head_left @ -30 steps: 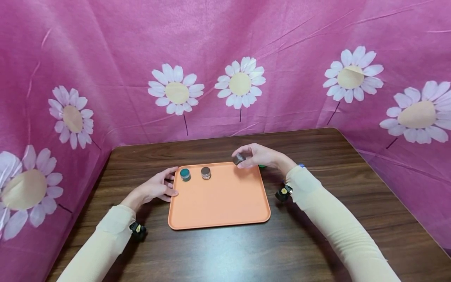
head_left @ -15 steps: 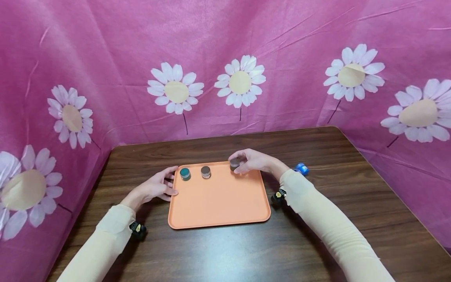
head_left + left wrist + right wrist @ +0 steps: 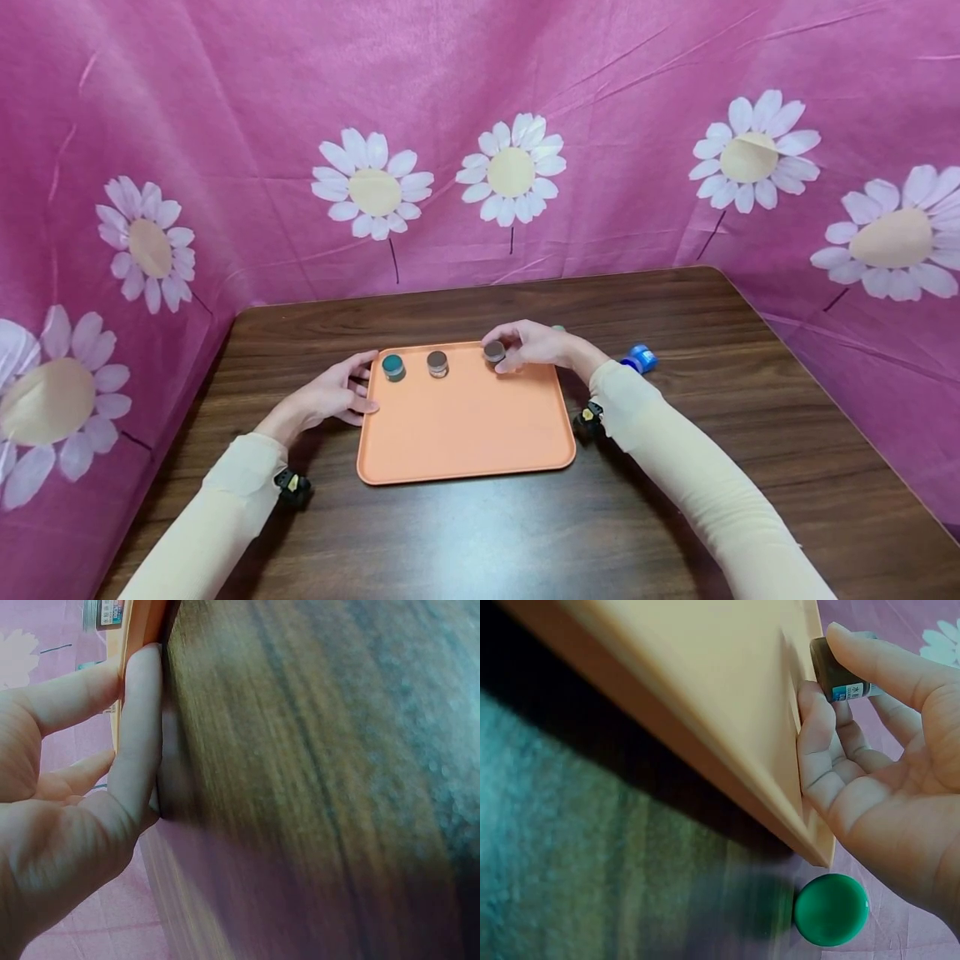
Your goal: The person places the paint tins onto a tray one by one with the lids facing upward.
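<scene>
On the orange tray, near its far edge, stand a small teal-lidded jar and a dark brown-lidded jar. My right hand pinches another small brown-lidded jar between thumb and fingers, over the tray's far right part. The right wrist view shows this jar with a label on its side, and fingers close to the tray surface. At the tray's left edge, my left hand rests with fairly straight, spread fingers touching the rim, as the left wrist view also shows.
Right of the tray, a blue object lies on the brown wooden table, partly behind the right forearm. A round green lid shows beside the tray corner in the right wrist view. Pink flowered cloth surrounds the table.
My right hand has lowered the brown-lidded jar and moved slightly left; the jar went from tilted to upright. The blue object came into fuller view. My left hand stays in place.
</scene>
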A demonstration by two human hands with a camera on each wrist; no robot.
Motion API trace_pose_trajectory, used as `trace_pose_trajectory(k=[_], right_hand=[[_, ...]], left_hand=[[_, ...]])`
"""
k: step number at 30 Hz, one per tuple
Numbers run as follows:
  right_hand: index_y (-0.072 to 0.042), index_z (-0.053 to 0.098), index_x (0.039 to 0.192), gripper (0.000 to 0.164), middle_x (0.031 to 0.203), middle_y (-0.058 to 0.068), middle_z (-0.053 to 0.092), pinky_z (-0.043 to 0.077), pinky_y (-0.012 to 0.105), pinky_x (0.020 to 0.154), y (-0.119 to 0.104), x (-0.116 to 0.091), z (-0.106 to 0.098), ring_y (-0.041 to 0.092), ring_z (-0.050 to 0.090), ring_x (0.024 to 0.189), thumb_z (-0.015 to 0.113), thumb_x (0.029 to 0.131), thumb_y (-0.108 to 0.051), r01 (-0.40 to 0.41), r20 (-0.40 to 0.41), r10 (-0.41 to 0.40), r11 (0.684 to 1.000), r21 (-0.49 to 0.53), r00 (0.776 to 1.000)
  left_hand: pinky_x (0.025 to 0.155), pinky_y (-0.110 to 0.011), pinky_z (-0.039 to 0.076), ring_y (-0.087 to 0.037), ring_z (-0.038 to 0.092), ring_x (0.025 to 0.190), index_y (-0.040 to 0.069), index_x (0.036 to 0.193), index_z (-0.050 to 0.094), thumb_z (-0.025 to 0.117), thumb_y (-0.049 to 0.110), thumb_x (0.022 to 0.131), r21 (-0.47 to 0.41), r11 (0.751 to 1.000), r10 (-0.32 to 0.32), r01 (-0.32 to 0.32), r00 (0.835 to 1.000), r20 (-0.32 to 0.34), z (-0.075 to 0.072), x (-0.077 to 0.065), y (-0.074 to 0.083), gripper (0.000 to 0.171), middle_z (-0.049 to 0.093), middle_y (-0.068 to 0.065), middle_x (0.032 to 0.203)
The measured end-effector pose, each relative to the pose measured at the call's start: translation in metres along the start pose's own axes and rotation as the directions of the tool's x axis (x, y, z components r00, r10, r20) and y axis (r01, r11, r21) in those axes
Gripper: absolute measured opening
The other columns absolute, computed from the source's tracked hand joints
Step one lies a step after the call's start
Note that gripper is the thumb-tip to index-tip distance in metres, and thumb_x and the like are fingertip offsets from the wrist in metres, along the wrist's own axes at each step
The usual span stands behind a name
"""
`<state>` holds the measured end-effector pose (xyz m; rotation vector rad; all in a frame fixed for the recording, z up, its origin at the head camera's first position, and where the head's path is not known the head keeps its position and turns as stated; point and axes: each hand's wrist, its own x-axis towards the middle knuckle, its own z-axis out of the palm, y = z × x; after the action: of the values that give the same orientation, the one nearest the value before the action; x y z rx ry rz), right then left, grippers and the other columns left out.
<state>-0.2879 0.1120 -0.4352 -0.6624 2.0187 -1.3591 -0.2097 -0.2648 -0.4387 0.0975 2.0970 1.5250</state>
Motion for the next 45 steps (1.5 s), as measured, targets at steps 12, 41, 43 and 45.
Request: trace_pose_trajectory(k=[12,41,43,45], right_hand=[[-0.002,0.062,0.135,0.052,0.099,0.003,0.059,0.042,0.027,0.073,0.0019,0.0002,0.0055,0.018,0.047,0.091,0.080,0.086,-0.002,0.019,0.005,-0.019,0.991,-0.130,1.000],[-0.003,0.057,0.137,0.052,0.111,0.008,0.061,0.060,0.033,0.069,0.0042,-0.0008,0.0064,0.017,0.063,0.086,0.078,0.089,-0.006,-0.079,-0.039,0.080,0.996,0.027,0.996],[-0.002,0.057,0.137,0.052,0.110,0.009,0.060,0.060,0.032,0.069,0.0036,-0.0006,0.0067,0.017,0.062,0.084,0.078,0.089,-0.005,-0.083,-0.036,0.084,0.995,0.049,0.996],[-0.002,0.056,0.137,0.052,0.110,0.010,0.060,0.060,0.032,0.068,0.0030,-0.0002,0.0066,0.017,0.062,0.084,0.077,0.089,-0.006,-0.086,-0.030,0.088,0.994,0.066,0.996]], left_hand=[[0.073,-0.045,0.062,-0.027,0.053,0.101,0.007,0.162,0.014,0.073,-0.011,0.084,-0.004,1.000,-0.003,0.003,1.000,-0.008,0.0001,0.0002,-0.0016,0.100,0.028,-0.026,0.139],[0.072,-0.045,0.062,-0.025,0.055,0.099,0.006,0.162,0.013,0.073,-0.010,0.084,-0.005,1.000,0.014,-0.014,1.000,0.003,0.0007,-0.0001,-0.0022,0.100,0.029,-0.027,0.138],[0.072,-0.045,0.062,-0.025,0.055,0.099,0.007,0.162,0.014,0.073,-0.011,0.084,-0.004,1.000,0.012,-0.012,1.000,0.000,0.0002,0.0001,-0.0018,0.100,0.029,-0.027,0.138],[0.072,-0.045,0.062,-0.025,0.055,0.099,0.007,0.162,0.014,0.073,-0.011,0.084,-0.005,1.000,0.008,-0.008,1.000,-0.004,-0.0003,0.0000,-0.0011,0.100,0.029,-0.026,0.138]])
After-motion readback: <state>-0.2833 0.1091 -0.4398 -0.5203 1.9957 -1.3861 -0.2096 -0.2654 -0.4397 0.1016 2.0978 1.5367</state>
